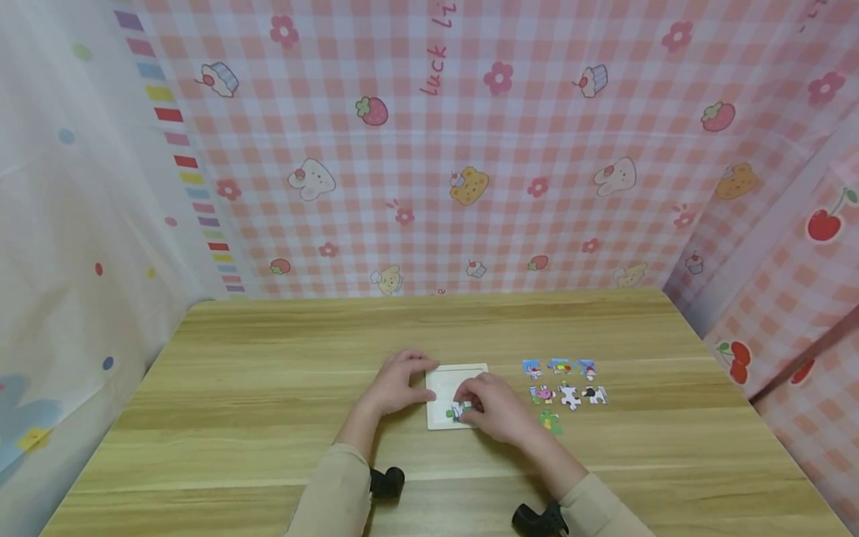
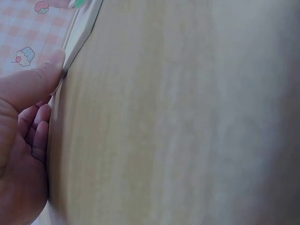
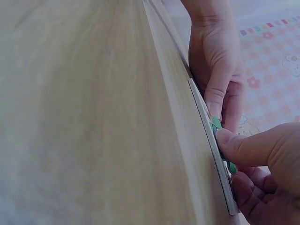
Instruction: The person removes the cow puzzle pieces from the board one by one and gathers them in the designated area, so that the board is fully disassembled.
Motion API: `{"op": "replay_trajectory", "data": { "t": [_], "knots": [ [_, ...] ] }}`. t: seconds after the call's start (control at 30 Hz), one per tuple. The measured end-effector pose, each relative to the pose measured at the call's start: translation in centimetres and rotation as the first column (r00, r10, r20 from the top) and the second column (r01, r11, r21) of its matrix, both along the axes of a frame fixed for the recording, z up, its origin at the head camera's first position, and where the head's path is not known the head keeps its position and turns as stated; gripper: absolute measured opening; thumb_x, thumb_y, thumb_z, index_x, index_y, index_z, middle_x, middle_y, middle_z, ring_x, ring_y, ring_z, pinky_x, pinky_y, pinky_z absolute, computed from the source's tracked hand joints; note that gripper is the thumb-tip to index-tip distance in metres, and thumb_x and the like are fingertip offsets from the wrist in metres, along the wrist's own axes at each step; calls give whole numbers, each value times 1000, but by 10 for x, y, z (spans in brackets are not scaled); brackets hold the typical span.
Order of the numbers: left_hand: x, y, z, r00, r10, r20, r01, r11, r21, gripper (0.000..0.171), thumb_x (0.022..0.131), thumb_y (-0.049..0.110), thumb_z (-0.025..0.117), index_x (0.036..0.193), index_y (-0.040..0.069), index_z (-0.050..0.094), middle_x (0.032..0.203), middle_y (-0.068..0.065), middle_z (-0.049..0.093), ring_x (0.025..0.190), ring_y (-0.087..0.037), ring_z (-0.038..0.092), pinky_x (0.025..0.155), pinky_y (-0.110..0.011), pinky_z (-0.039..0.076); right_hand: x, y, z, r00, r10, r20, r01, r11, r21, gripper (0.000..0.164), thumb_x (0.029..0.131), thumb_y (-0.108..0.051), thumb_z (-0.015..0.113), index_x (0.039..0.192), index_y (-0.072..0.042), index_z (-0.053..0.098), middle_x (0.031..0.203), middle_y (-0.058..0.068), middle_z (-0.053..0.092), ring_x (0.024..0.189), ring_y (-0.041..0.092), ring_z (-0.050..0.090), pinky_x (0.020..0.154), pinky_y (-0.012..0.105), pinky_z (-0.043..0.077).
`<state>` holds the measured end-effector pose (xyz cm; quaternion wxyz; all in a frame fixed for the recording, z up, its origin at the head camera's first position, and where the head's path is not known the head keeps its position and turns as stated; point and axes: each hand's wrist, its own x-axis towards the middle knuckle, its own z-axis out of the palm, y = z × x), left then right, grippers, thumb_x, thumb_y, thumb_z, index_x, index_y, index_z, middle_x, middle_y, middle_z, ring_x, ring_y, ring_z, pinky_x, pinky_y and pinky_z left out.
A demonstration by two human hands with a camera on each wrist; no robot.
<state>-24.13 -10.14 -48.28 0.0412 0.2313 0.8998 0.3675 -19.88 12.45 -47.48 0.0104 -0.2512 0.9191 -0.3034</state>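
Note:
A pale, shallow puzzle tray (image 1: 441,377) lies on the table. My left hand (image 1: 397,384) holds its left side, thumb on the edge and forefinger near the far corner. In the left wrist view the thumb of my left hand (image 2: 28,89) meets the tray's rim (image 2: 84,33), the other fingers curled below. My right hand (image 1: 499,410) pinches a jigsaw piece (image 1: 459,411) over the tray's near part, covering some of it. Green parts of the piece (image 3: 231,167) show by the thumb of the right hand (image 3: 262,159) in the right wrist view.
Several loose jigsaw pieces lie right of the tray in rows, among them a white piece (image 1: 570,397), a pink one (image 1: 545,394) and a green one (image 1: 550,422). The wooden table (image 1: 268,388) meets a checked cloth (image 1: 416,246) at the back.

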Motion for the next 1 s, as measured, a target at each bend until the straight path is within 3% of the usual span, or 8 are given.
{"op": "replay_trajectory", "data": {
  "t": [1.0],
  "knots": [
    [1,0,0,1000,12,8,-12,1000,-8,50,84,18,80,131,6,65,134,-14,54,125,-34,45,108,-53,35,0,2,-2,999,2,34,0,997,-75,16,87,-7,75,92,-18,65,83,-10,57,77,9,52,70,28,47]
  ]
}}
